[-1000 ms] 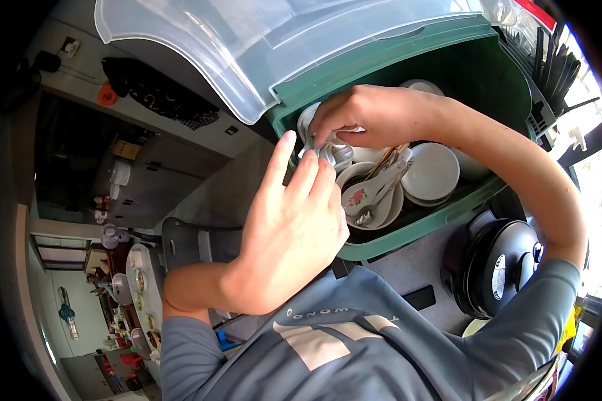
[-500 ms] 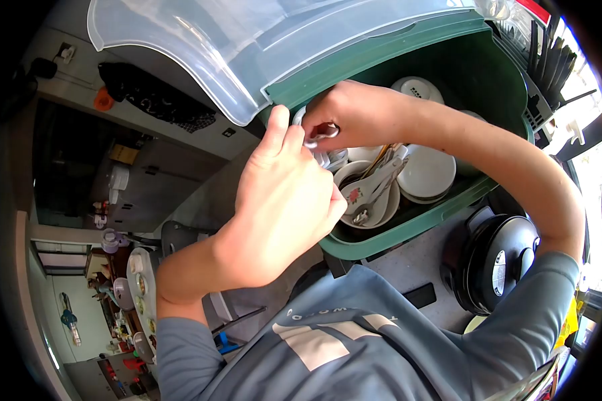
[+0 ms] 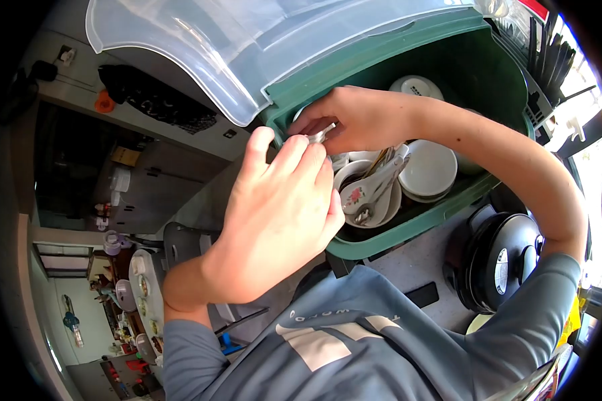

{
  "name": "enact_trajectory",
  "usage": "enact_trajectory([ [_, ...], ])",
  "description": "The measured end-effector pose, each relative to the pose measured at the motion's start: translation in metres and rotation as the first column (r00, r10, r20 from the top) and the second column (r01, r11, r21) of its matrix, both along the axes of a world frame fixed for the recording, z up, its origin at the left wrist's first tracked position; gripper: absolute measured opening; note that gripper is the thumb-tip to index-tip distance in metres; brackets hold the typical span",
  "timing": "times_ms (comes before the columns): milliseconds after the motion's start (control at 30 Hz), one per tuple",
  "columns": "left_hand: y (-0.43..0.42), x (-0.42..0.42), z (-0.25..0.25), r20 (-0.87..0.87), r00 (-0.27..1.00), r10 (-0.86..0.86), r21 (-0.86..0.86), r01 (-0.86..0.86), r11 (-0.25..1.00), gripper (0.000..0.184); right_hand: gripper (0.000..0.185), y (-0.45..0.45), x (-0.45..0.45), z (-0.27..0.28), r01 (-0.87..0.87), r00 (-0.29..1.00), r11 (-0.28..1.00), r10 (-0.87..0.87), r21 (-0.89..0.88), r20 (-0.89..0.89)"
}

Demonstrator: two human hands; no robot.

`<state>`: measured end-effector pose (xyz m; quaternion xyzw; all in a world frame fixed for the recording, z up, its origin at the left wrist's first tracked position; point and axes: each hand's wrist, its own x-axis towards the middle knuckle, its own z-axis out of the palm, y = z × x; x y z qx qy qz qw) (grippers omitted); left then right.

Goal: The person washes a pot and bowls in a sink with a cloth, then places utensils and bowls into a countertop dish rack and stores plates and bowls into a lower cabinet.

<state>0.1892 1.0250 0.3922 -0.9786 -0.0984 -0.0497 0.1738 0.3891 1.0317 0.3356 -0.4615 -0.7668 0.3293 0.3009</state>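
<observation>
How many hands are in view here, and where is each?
2. The left hand is at the left end of the green box, beside the right hand, which reaches over it. No others show.

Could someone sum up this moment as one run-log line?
right hand: grips pale item | left hand: close by, contact unclear | green bin: lid open; white bowl, floral spoon inside

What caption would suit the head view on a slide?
Left hand and right hand, close together, at an open green bin containing white bowls and a flowered spoon.
</observation>
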Motion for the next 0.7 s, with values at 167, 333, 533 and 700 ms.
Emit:
enact_trajectory([
  [167,-0.016,-0.018,0.008,0.084,0.994,-0.075,-0.102,0.084,0.991,0.033,0.039,-0.025,0.008,-0.002,0.072,0.992,0.994,-0.08,0.088,0.097],
  [333,-0.017,-0.036,-0.008,0.196,0.962,-0.189,-0.227,0.232,0.946,0.035,0.03,-0.073,0.021,0.013,0.214,0.965,0.974,-0.223,0.078,0.141],
  [533,-0.048,-0.022,-0.05,0.268,0.875,-0.403,-0.323,0.475,0.819,0.036,0.022,-0.164,0.019,-0.013,0.466,0.846,0.784,-0.53,0.409,0.051],
  [700,-0.049,-0.053,-0.058,0.388,0.667,-0.636,-0.394,0.744,0.54,0.036,0.023,-0.251,-0.064,0.004,0.764,0.516,0.403,-0.85,0.504,-0.103],
])
